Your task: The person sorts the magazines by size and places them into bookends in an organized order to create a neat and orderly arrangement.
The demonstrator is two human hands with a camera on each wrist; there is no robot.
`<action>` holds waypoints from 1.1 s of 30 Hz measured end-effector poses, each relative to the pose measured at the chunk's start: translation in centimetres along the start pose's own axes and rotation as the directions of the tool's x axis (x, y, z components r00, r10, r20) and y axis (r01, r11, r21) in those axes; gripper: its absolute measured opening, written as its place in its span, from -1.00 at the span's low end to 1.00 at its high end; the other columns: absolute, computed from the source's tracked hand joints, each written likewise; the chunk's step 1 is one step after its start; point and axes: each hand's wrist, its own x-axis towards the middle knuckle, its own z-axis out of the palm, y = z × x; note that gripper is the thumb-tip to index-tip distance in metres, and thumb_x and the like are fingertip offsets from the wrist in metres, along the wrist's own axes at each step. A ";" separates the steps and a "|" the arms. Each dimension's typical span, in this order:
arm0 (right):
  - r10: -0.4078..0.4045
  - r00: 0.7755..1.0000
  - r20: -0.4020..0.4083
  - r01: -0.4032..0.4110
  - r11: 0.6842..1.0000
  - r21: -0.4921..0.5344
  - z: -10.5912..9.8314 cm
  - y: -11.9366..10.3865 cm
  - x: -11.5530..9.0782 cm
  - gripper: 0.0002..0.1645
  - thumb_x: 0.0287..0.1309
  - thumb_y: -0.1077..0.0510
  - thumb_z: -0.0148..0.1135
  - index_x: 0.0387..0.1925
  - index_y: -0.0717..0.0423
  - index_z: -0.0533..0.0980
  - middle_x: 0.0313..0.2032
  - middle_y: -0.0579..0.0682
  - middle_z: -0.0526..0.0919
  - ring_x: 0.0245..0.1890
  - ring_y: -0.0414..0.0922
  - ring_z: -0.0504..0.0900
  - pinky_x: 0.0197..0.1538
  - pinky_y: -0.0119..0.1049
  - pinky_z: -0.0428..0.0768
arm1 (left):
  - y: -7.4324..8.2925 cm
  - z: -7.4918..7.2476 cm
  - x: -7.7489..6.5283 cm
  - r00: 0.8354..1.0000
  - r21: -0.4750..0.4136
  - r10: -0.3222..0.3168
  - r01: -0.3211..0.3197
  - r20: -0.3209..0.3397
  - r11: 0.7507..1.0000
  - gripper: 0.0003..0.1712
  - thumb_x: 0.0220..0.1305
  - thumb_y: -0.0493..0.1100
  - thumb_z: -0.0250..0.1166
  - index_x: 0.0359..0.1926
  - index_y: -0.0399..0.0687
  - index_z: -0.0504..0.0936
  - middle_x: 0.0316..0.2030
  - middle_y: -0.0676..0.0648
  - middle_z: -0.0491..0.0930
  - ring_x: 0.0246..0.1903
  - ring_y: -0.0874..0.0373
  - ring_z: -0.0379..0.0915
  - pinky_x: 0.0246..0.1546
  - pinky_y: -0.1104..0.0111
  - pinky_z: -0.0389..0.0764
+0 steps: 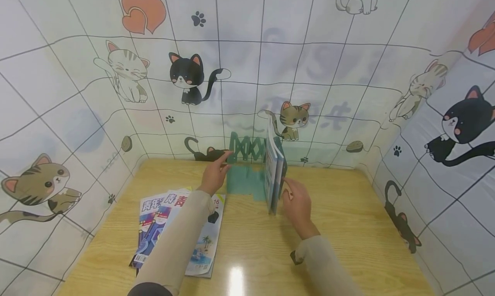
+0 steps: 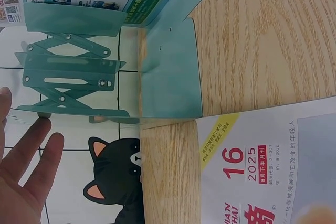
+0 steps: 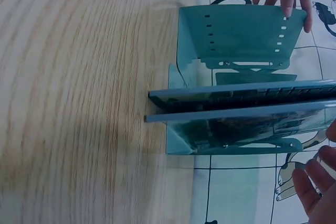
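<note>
A green expandable metal bookend with a crisscross lattice back stands at the table's rear. Two thin magazines are upright inside it, against its right end plate. My left hand is at the left end plate, its fairly straight fingers right at that plate's edge in the wrist views. Just right of the upright magazines is my right hand, fingers loosely bent with nothing gripped. In the right wrist view, its fingertips lie apart from the bookend's right plate.
Several magazines lie fanned flat at the left of the wooden table, partly under my left forearm. A cat-print cloth wall rises behind the bookend and along both sides.
</note>
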 end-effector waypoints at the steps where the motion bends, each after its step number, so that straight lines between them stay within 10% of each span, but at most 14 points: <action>1: -0.009 1.000 -0.014 0.009 1.000 -0.003 0.1 0.2 0.1 -0.58 0.11 0.35 0.16 0.04 0.13 0.59 -0.01 0.11 0.64 -0.16 0.03 0.57 -0.29 -0.08 0.59 | 0.0 0.0 0.0 1.000 0.000 0.005 -0.005 -0.001 1.000 -0.41 0.40 -0.18 0.20 0.39 0.30 0.35 0.05 -0.06 0.62 0.00 -0.03 0.58 -0.56 0.32 0.45; 12: -0.124 0.992 -0.018 0.123 0.992 -0.043 0.6 2.0 2.0 -0.48 0.08 0.28 0.30 0.14 0.15 0.53 0.04 0.17 0.58 0.02 0.17 0.53 0.01 0.09 0.51 | 0.0 0.3 -0.1 1.000 0.003 -0.015 0.015 0.005 1.000 -0.38 0.40 -0.18 0.19 0.40 0.42 0.31 0.12 -0.03 0.57 0.02 -0.03 0.57 -0.45 0.27 0.53; 23: -0.056 0.986 0.158 0.062 0.997 -0.035 0.5 2.7 4.9 -0.37 0.11 0.32 0.35 0.25 0.15 0.43 0.15 0.19 0.50 0.12 0.17 0.47 0.08 0.06 0.48 | -0.2 0.5 0.0 1.000 0.004 -0.013 0.013 -0.003 1.000 -0.37 0.40 -0.15 0.19 0.37 0.53 0.30 0.17 0.00 0.54 0.02 -0.01 0.57 -0.44 0.26 0.52; 33: 0.095 0.863 0.496 -0.146 0.987 0.065 0.7 3.5 7.7 0.02 0.12 0.38 0.33 0.50 -0.15 0.08 0.32 0.18 0.36 0.13 0.20 0.50 0.10 0.08 0.49 | -0.1 0.1 0.1 1.000 -0.030 -0.009 0.009 -0.008 1.000 -0.40 0.40 -0.19 0.20 0.38 0.33 0.35 -0.14 -0.05 0.66 0.00 -0.04 0.58 -0.61 0.32 0.45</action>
